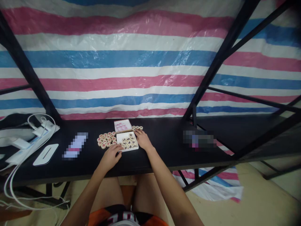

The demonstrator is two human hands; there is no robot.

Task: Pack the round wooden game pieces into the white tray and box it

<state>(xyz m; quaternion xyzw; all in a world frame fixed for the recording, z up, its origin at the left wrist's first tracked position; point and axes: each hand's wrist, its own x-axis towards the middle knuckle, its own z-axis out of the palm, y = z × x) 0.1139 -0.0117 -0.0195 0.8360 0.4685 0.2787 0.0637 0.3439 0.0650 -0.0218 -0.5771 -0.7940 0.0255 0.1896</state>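
Note:
A white box (139, 148) lies on the black table, holding several round Chinese chess pieces (129, 142) with dark characters. My left hand (112, 156) grips the box's near left corner, fingers over the rim and thumb at the front. At the box's right side, my right hand (144, 140) is open, its fingers stretched towards the far right corner. Just beyond those fingertips stand a few loose dark-marked pieces (140, 127). Red-marked pieces (107, 139) are grouped left of the box. Behind it lies the box lid (123, 126), printed in pink and white.
A blurred-out phone-like object (75, 145) and a white flat card-like object (45, 154) lie to the left. White cables and a power strip (43, 131) crowd the far left. Another blurred object (199, 139) is on the right. Black metal posts (207, 77) frame a striped tarp (122, 59).

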